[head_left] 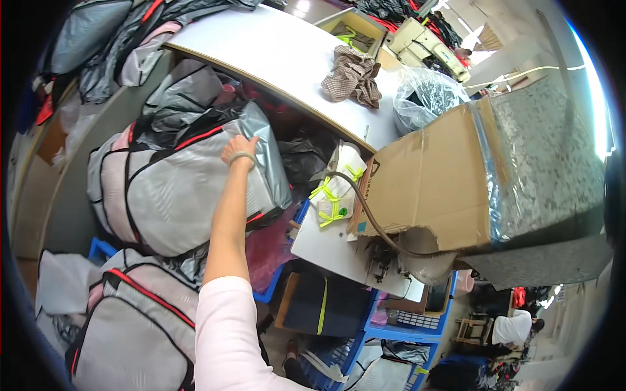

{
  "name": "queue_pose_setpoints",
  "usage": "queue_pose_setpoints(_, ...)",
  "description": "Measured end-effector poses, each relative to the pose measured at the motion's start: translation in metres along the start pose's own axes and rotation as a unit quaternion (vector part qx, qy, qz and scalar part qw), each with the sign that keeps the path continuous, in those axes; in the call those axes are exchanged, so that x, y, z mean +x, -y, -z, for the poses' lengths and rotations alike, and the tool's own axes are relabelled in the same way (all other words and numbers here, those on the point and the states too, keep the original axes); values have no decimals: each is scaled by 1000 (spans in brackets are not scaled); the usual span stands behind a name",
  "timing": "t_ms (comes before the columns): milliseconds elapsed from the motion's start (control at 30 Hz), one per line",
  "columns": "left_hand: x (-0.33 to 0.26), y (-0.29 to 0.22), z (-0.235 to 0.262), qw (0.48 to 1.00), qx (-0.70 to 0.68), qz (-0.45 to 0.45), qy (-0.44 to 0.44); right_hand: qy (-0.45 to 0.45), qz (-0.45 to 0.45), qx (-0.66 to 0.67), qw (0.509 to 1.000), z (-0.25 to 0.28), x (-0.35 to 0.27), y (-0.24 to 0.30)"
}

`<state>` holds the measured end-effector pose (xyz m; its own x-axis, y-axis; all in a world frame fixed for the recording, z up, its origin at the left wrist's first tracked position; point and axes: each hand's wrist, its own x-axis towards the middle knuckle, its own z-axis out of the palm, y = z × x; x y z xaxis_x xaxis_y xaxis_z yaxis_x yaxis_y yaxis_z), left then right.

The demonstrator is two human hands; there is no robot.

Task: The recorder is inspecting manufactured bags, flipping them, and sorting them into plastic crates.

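My left hand (240, 149), with a band at its wrist, reaches out onto a large bundle of grey fabric pieces (186, 189) with black binding and red trim. Its fingers curl down into the cloth near the bundle's upper right, and the thumb points right beside a shiny silver-grey flap (262, 146). The fingertips are partly hidden. Below and to the left lies a second stack of similar trimmed pieces (140, 326). No part of my right hand shows.
A white worktable (261, 49) with a crumpled checked cloth (352, 77) runs behind the bundle. At right, a large cardboard sheet (424, 179) stands over a machine table (332, 244). Blue crates (407, 345) sit below. Another person (515, 328) is far off at lower right.
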<state>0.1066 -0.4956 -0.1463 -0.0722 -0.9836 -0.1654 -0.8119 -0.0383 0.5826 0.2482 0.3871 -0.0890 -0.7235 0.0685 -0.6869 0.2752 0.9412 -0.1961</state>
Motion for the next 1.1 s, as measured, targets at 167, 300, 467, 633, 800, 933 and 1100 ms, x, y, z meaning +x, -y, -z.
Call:
queue_pose_setpoints(167, 25, 3, -10, 999, 29, -30, 24, 14, -51, -9, 999, 2, -22, 32)
queue_pose_setpoints(300, 19, 23, 6, 997, 4, -82, -7, 29, -15, -42, 999, 7, -44, 40)
queue_pose_setpoints(467, -43, 121, 126, 977, -53, -206, -19, 0, 253, -30, 967, 9, -28, 187)
queue_pose_setpoints(633, -158, 233, 269, 966, -225, -128, -22, 41, 634, 62, 770, -11, -26, 491)
queue_pose_setpoints(800, -233, 321, 314, 980, -183, -66, -50, 129, 738, -67, 659, -133, -80, 690)
queue_pose_setpoints(933, -286, 362, 267, 956, -235, -52, -170, 20, 718, -75, 692, -211, -113, 703)
queue_pose_setpoints(1100, -382, 334, 155, 967, -243, -36, 62, -13, 826, 25, 562, -204, -197, 726)
